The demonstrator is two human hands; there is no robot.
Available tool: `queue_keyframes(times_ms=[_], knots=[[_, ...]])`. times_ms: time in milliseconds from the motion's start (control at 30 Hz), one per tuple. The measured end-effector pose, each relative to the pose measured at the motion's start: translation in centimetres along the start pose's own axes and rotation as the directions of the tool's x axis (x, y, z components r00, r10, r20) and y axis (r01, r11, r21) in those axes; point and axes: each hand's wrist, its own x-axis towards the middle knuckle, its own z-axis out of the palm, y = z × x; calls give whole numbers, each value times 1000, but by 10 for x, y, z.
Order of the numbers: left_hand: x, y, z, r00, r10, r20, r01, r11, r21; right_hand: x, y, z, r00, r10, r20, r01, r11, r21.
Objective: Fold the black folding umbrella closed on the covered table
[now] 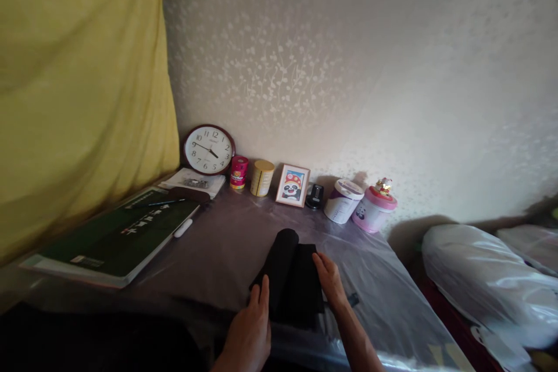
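Observation:
A black cloth point(300, 279), partly rolled or folded over on its left side, lies near the front of the table. My left hand point(253, 325) grips the rolled part from its near left side; two fingers show along it, and the thumb is hidden. At the cloth's right edge, my right hand point(330, 279) holds the flat part between thumb and fingers. A small dark object point(353, 299) shows beside my right wrist; its kind cannot be made out.
A green book point(117, 232) with a pen on it lies left. Along the wall stand a clock point(209, 150), a red can point(239, 173), a yellow can point(262, 178), a panda picture frame point(293, 186), a black device point(314, 196), a white tub point(343, 201) and a pink tub point(374, 209).

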Motion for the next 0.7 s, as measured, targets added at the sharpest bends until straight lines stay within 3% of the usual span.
queue_keyframes(times_ms=[167, 367, 500, 700], knots=[[-1, 4, -3, 1000, -24, 13, 22, 996, 90, -1, -8, 0, 1000, 17, 5, -17, 996, 92], [0, 7, -4, 999, -22, 37, 18, 994, 106, 7, -24, 21, 999, -16, 37, 10, 989, 147], [1, 4, 1, 1000, -5, 29, 2, 994, 108, 17, -30, 41, 998, -46, 47, 40, 990, 132], [3, 0, 5, 999, -1, 43, -4, 994, 110, 25, -33, 65, 1000, 4, 24, -4, 1000, 15]])
